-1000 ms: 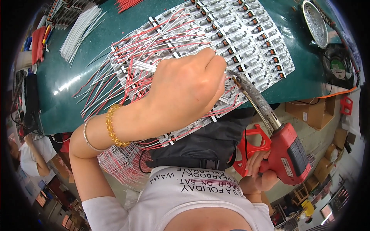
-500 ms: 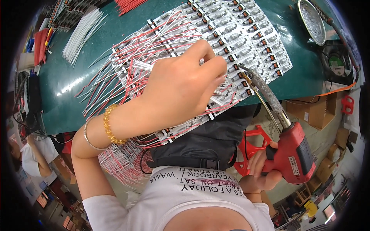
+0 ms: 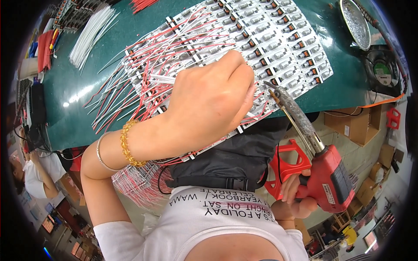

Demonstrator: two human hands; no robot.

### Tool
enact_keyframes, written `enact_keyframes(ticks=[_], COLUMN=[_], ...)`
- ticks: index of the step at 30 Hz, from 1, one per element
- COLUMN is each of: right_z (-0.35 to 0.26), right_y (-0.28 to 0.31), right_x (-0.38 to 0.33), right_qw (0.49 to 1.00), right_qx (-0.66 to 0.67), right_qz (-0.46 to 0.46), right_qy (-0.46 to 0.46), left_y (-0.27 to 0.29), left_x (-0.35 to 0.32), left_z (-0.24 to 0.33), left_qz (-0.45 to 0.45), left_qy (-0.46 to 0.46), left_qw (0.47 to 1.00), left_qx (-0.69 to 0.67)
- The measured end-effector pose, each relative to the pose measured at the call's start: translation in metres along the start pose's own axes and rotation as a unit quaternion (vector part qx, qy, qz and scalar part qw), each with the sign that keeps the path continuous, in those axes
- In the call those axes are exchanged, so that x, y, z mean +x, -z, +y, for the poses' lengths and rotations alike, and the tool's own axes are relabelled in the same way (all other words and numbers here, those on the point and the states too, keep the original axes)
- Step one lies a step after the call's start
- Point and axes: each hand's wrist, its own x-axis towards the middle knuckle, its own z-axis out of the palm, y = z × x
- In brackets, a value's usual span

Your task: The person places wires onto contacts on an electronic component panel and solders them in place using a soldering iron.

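Observation:
My left hand is closed over the panel of circuit boards, its fingers pinched and their tips turned down. A bundle of white wires runs into its palm; what the fingertips pinch is hidden under the hand. In my right hand is a red soldering gun, held by its handle. Its long grey barrel slants up to the left, with a thin brass feed tube alongside. The tip rests at or just over the boards, right beside my left fingertips. Red and white wires trail leftward from the boards.
On the green table lie a bunch of white wires and some red wires. A metal dish and a small black fan stand at the right. Below the edge are a red stool and wired boards.
The soldering gun's tip has come slightly nearer to me and to the left. My left fingers have curled tighter and dipped a little. The boards sit slightly farther right in view.

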Motion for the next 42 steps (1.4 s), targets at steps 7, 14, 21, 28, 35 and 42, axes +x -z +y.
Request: enact_keyframes(ticks=[7, 14, 21, 28, 35, 42], right_z=[-0.008, -0.008, -0.009, -0.008, -0.007, -0.007], right_y=[-0.002, -0.005, -0.008, -0.005, -0.001, 0.000], right_x=[-0.005, 0.004, 0.004, 0.002, 0.001, 0.000], right_qw=[0.996, 0.999, 0.999, 0.999, 1.000, 1.000], right_qx=[-0.079, -0.031, -0.036, -0.021, -0.011, -0.003], right_qz=[0.005, 0.008, 0.012, 0.030, 0.017, 0.027], right_qy=[-0.031, 0.011, 0.004, 0.016, 0.022, 0.009], left_y=[-0.003, -0.003, -0.001, 0.016, 0.018, 0.020], left_x=[0.000, 0.000, 0.000, 0.005, 0.004, 0.008], left_z=[0.000, 0.000, 0.002, -0.004, 0.011, 0.014], left_qz=[0.007, 0.006, -0.002, -0.104, -0.121, -0.157], left_qy=[-0.012, -0.015, -0.008, -0.032, 0.013, 0.033], left_qw=[1.000, 1.000, 1.000, 0.993, 0.993, 0.986], left_qx=[0.024, 0.022, 0.019, -0.055, 0.003, 0.055])
